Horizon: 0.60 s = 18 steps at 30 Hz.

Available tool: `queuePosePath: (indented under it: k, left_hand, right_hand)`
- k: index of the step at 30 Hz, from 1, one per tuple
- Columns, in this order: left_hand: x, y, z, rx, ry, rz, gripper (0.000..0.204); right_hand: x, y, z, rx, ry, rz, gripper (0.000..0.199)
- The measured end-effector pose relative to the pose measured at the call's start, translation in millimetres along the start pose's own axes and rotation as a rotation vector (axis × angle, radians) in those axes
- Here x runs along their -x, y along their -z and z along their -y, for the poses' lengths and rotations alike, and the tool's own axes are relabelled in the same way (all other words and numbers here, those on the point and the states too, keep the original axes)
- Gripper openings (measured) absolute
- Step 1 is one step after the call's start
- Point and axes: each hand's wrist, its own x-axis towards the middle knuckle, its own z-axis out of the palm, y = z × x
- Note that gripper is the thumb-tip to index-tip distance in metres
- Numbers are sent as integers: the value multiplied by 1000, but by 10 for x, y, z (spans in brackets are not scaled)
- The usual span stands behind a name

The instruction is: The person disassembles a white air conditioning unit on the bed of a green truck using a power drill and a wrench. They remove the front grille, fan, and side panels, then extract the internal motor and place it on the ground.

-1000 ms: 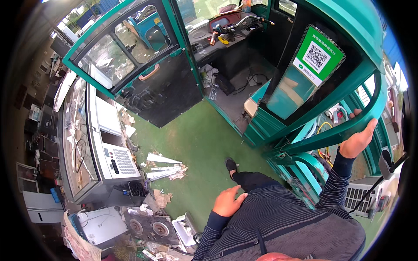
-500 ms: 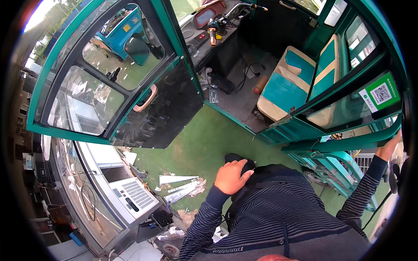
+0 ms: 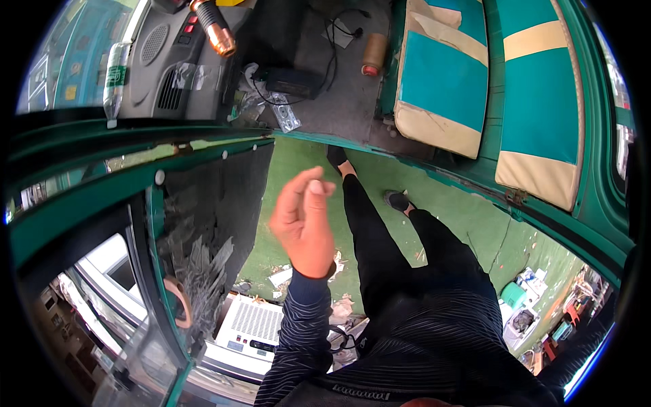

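Clock directions run from the left hand, 12 at the top edge. Left hand (image 3: 305, 227) is raised, striped sleeve (image 3: 304, 325) below it at 6; fingers curl loosely, thumb lies close along them, can't tell if the tips meet. Right hand is out of view, so can't tell its grip; right arm goes off toward 4. Black trousers (image 3: 380, 237) at 3 to 4, legs apart, one dark shoe (image 3: 335, 156) at 1 beside the vehicle's sill, the other at 2 to 3, both on the green floor (image 3: 288, 159). Swung-out door (image 3: 213, 190), black panel in a green frame, stands at 9 to 10, apart from the hand; its tan handle (image 3: 182, 295) at 8. White box (image 3: 251, 322) with grille at 7, partly behind the sleeve. In the vehicle: clear plastic packet (image 3: 285, 114) and black box (image 3: 291, 81) at 12, black cable (image 3: 333, 54) beside them, brown roll (image 3: 374, 51) lying at 1, teal-and-cream seat (image 3: 444, 95) at 1 to 2. Farther out, copper-tipped handlebar grip (image 3: 213, 27) at 11, grey dashboard (image 3: 142, 88) at 10 to 11, plastic bottle (image 3: 115, 81) near 10, matching backrest (image 3: 539, 102) at 2.
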Motion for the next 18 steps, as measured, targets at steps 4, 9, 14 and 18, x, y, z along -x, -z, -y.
queuePosePath:
  k: [4,9,14,18]
  left_hand:
    - [-1442,-103,-691,19,-528,-212,27]
    - [-2560,-1000,-1647,118,-839,60,29]
    - [-3684,-1747,-2104,-78,-968,93,30]
    - [-5030,-1662,-2205,-586,-952,-100,31]
  right_hand:
    - [428,-868,-288,81,-72,44,48]
    - [819,-1877,-860,150,-231,160,48]
    - [874,-2880,-1085,142,-282,327,48]
    - [957,-3185,-1197,161,-332,421,47]
